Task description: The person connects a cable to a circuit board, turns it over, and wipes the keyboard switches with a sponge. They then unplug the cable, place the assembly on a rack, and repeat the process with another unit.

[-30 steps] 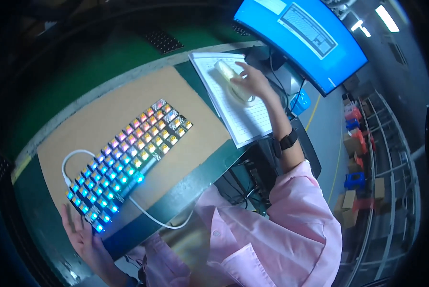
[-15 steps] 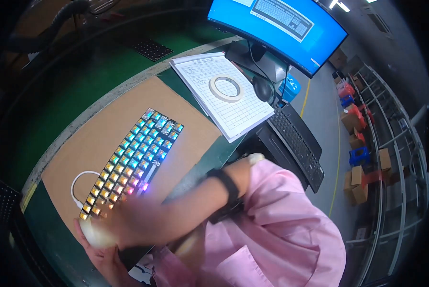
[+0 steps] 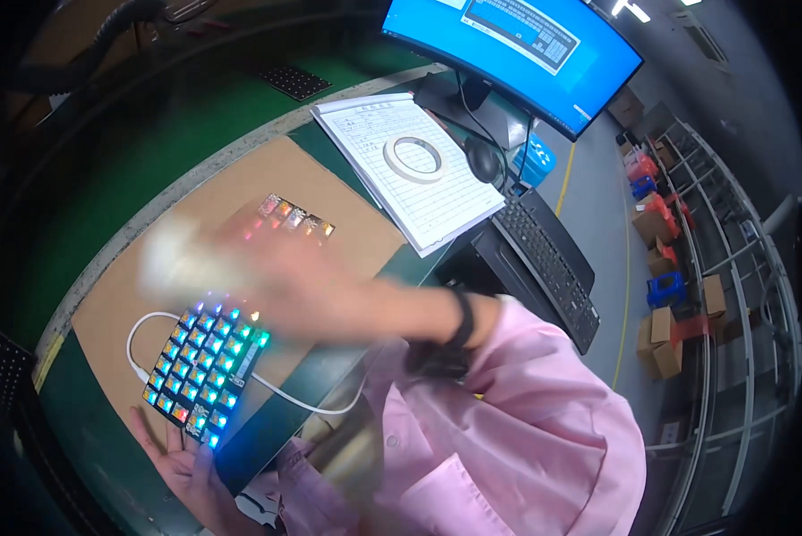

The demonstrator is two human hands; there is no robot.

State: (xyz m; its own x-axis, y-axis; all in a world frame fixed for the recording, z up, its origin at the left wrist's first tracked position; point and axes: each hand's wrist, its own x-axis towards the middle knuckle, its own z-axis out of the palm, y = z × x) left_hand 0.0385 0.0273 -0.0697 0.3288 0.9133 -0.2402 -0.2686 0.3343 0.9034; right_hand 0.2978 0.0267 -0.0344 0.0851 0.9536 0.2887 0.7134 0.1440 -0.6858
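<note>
A bare-board keyboard [image 3: 206, 357] without keycaps, its switches lit in several colours, lies slantwise on a brown cardboard sheet [image 3: 115, 295]. My left hand [image 3: 184, 464] is at its near end, fingers stretched out and the fingertips against the board's edge. Over the middle of the keyboard, my right hand [image 3: 280, 268] is smeared by motion and hides part of the switches. A whitish, rounded thing [image 3: 182, 259] is in that hand, too blurred to name. A white cable [image 3: 133, 335] curves out from the keyboard's left side.
Paper forms [image 3: 445, 210] with a roll of tape [image 3: 392, 165] on them lie beyond the cardboard. Farther right are a black mouse [image 3: 484, 161], a black keyboard [image 3: 548, 259] and a monitor [image 3: 526, 76]. Shelving [image 3: 718, 268] with cartons stands across the aisle.
My right hand has moved the whitish thing from the keyboard's near end up over its middle. My left hand's fingers now show at the near edge. The switch lights have changed colour.
</note>
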